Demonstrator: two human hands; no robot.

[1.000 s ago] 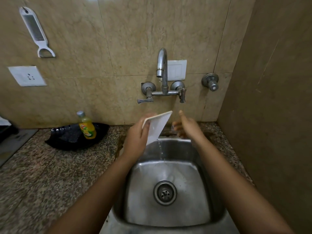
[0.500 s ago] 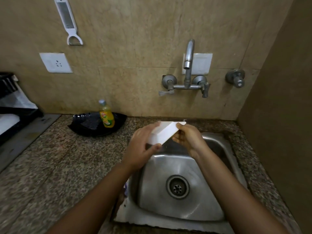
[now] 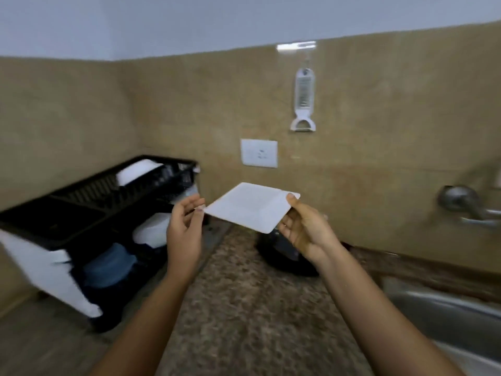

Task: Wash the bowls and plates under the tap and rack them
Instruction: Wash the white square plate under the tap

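Above the speckled counter (image 3: 244,308) we hold a white square plate (image 3: 250,206) roughly flat, tilted a bit, between both hands. Our right hand (image 3: 306,229) grips its right corner, thumb on top, fingers under. Our left hand (image 3: 184,226) is half open with fingers curled loosely, fingertips (image 3: 199,208) at the plate's left corner; whether they actually touch it we cannot tell, the view is blurred. Left of the plate stands a black dish rack (image 3: 95,202) with a white dish (image 3: 138,170) in the upper tier and a white bowl (image 3: 151,230) and something blue (image 3: 108,264) lower down. Under the plate, on the counter, sits a black tray (image 3: 284,261). On the wall we see a white socket (image 3: 259,153) and a hanging white peeler (image 3: 303,104). Far right: tap handle (image 3: 461,199) and sink edge (image 3: 447,308).
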